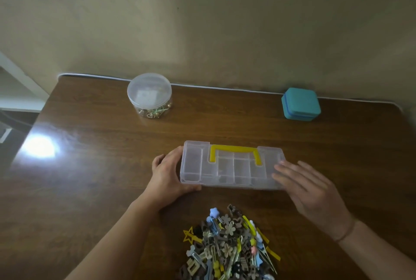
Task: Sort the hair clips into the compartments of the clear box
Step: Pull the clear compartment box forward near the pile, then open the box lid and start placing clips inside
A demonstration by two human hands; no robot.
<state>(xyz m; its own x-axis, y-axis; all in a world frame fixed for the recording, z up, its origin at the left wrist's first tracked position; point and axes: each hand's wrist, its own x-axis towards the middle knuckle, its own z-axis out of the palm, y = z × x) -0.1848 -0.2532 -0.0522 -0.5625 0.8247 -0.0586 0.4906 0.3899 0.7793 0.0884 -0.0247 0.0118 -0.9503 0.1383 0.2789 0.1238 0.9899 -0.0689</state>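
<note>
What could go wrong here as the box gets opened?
The clear box looks closed and empty, with the left hand gripping its end and the right hand flat on the other. A sudden lid release could jerk it. The clip pile lies close in front, so sliding the box or forearms could scatter clips off the table edge.

No text, label, brand, number or sign can be read anywhere here, on the containers, on the clips or on the surface.

Dim and soft; bright glare on table (39,148) left, edges warped
</note>
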